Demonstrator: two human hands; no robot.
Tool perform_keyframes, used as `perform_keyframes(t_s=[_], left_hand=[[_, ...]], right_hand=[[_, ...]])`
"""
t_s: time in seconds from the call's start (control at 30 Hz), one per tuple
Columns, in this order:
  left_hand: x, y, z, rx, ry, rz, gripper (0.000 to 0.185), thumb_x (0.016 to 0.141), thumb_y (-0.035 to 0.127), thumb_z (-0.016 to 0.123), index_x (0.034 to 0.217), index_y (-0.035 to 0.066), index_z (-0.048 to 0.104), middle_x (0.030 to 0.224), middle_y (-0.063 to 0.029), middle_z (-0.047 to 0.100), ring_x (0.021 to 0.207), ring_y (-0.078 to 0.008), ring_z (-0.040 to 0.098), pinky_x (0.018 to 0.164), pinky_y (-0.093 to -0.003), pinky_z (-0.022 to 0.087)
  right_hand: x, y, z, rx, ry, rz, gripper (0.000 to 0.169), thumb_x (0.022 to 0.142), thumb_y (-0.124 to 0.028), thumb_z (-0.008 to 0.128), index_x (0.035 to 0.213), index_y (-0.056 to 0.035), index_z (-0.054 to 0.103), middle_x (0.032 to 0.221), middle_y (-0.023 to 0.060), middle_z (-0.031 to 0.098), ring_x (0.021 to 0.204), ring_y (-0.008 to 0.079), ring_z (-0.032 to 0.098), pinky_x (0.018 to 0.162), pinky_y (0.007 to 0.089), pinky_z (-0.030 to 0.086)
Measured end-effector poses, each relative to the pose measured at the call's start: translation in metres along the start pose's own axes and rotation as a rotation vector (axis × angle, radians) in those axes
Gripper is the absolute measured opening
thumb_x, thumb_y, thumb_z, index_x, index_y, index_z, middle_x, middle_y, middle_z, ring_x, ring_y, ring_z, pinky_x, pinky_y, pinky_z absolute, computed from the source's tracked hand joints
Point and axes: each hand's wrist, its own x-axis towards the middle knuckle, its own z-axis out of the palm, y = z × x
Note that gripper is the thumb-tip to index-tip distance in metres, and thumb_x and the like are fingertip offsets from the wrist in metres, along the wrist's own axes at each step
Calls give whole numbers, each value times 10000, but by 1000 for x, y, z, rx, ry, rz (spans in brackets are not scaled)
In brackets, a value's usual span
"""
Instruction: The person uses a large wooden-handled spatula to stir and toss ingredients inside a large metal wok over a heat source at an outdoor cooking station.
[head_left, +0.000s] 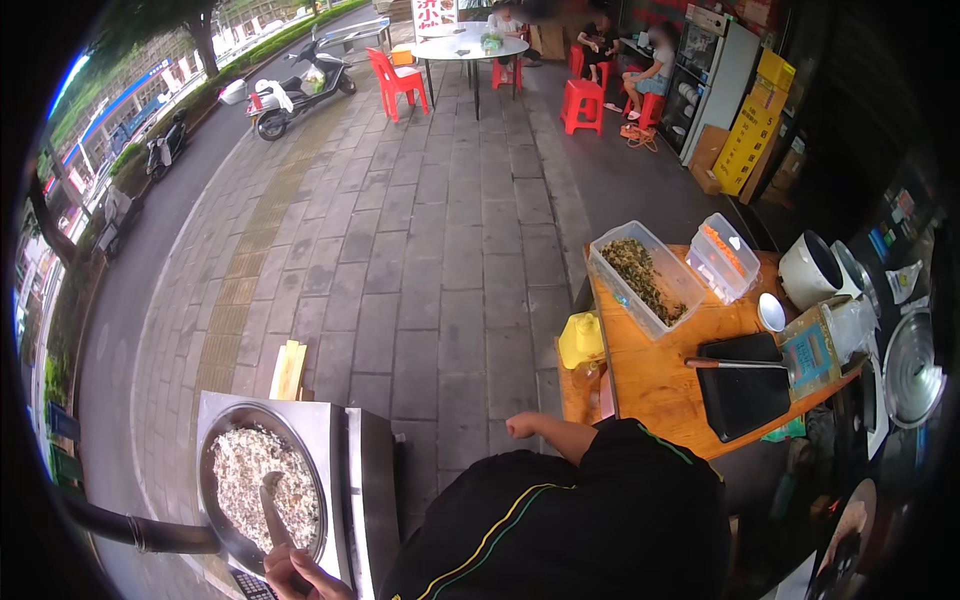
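Note:
At the lower left, my left hand (304, 576) grips the handle of a cooking spatula (274, 514). The spatula's far end rests in a large wok (325, 491) full of what looks like fried rice (247, 469) with dark bits. The wok is set into a steel stove stand (336, 435). My right hand (523, 425) hangs in front of my black shirt, over the paving. Its fingers are curled in, and I see nothing held in them. To its right is a wooden table (630, 375), apart from the hand.
The table bears a clear bin of chopped greens (645, 281), a box of orange pieces (724, 255), a black tray (739, 397) and a wooden-handled utensil (701, 362). A dark pipe (176, 537) meets the stove's left side. People sit by red stools (582, 106); a scooter (300, 94) stands farther off.

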Motion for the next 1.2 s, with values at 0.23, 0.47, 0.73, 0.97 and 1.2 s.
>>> perform_keyframes(t_s=[0.23, 0.47, 0.73, 0.97, 1.2], left_hand=[[8, 3, -15, -29, 15, 11, 230, 957, 113, 583, 760, 40, 489, 714, -32, 476, 641, -87, 431, 552, -212, 361], [10, 9, -29, -101, 37, 12, 220, 948, 163, 606, 779, 37, 543, 634, -35, 518, 542, -103, 440, 500, -254, 356], [15, -1, -45, -61, 31, 77, 227, 951, 140, 596, 764, 43, 513, 648, -34, 497, 567, -104, 442, 508, -239, 357], [12, -5, -52, -127, 86, 100, 214, 935, 134, 619, 764, 40, 532, 635, -41, 533, 538, -106, 458, 490, -248, 379], [9, -3, -63, -167, 109, 56, 206, 927, 133, 629, 774, 22, 546, 666, -68, 568, 558, -128, 494, 508, -263, 418]], right_hand=[[-31, -4, 17, 1, 14, 79, 178, 727, -116, 524, 748, -14, 669, 739, 207, 664, 658, 371, 631, 598, 478, 481], [-70, -19, 1, -44, -42, 91, 194, 724, -132, 533, 758, -18, 687, 770, 199, 676, 689, 376, 639, 626, 464, 499], [-77, -61, -26, -50, -157, 155, 159, 692, -97, 527, 706, -13, 662, 742, 198, 666, 681, 369, 638, 599, 474, 488], [-36, -31, 9, -74, 42, 1, 161, 705, -114, 524, 697, -17, 653, 725, 197, 659, 655, 372, 626, 579, 487, 471], [-35, -37, 10, -71, 41, -19, 169, 707, -116, 523, 703, -19, 661, 743, 198, 664, 674, 376, 630, 585, 487, 472]])
